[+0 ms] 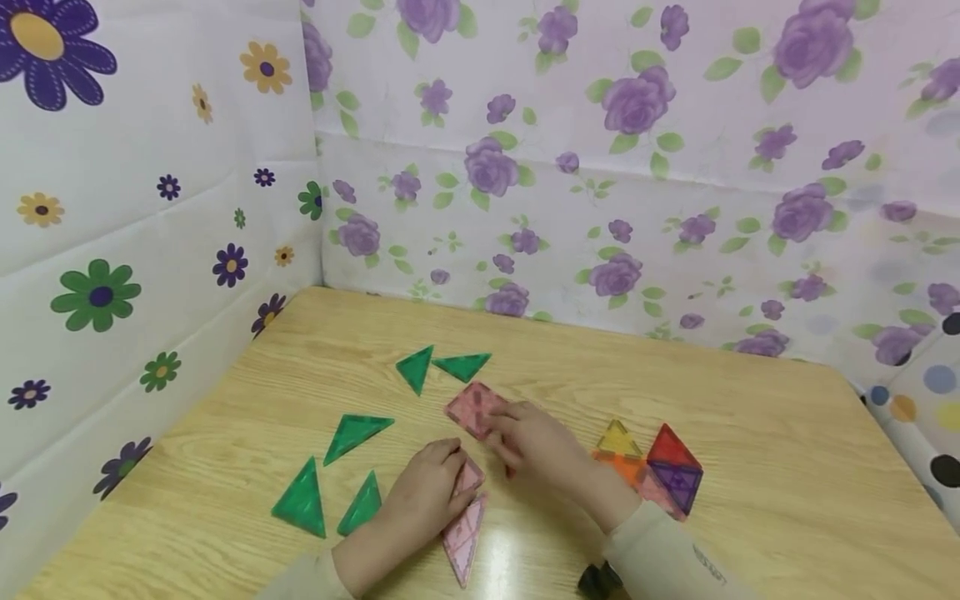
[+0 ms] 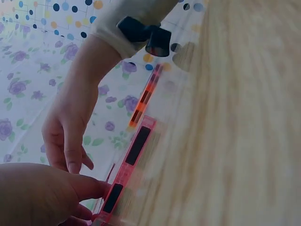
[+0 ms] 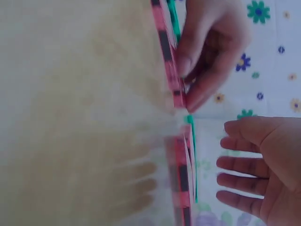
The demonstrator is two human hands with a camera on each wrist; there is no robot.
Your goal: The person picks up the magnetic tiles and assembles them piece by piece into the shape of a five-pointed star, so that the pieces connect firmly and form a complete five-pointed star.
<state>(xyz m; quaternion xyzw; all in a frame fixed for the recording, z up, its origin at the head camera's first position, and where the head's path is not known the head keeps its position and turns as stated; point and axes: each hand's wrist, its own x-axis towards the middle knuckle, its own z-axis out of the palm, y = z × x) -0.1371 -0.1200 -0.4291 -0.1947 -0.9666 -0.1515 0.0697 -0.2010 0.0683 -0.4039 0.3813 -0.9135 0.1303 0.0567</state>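
My left hand pinches a pink magnetic tile between thumb and fingers, flat on the table. Its lower tip meets a paler pink triangular tile. The left wrist view shows my left thumb against the tile's pink edge, with dark magnets inside. In the head view my right hand is beside a pink diamond-shaped piece. From the right wrist view, my right hand has its fingers straight and apart, just above the pink tiles, holding nothing.
Several green triangular tiles lie left and behind on the wooden table. Right of my right hand sits a cluster with yellow, orange, red, purple and pink tiles. Flowered cloth hangs behind the table.
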